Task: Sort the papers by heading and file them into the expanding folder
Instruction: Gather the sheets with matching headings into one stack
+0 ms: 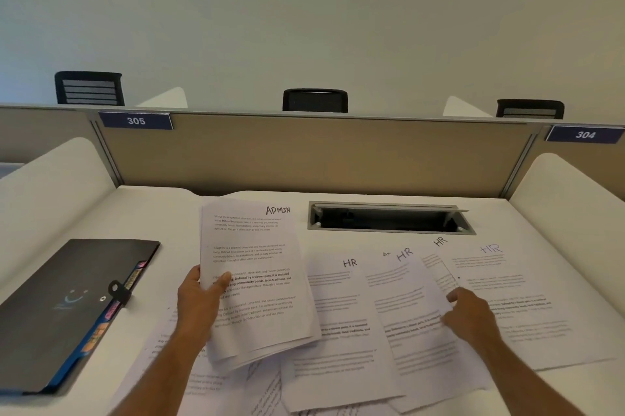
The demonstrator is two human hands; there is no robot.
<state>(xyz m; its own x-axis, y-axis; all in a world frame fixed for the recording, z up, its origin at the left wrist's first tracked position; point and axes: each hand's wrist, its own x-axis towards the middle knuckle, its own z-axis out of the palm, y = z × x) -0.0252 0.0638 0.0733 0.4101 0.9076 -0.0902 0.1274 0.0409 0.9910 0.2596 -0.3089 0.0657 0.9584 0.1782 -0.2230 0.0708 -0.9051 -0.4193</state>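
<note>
The left hand point(199, 300) grips the ADMIN stack point(253, 280) while the right hand point(470, 310), fingers curled, pinches an HR sheet point(412, 307); overlapping sheets risk dragging along.

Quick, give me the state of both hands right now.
Left hand: closed on the ADMIN papers, thumb on top, lifted off the desk.
Right hand: fingers curled at the edge of an HR sheet; whether it grips it cannot be told.

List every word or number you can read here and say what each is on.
"ADMIN": top sheet held by the left hand.
"HR": four sheets on the desk.
"305": blue plate on the partition.
"304": blue plate at right.
Printed body text and the folder tabs: too small to read.
</note>
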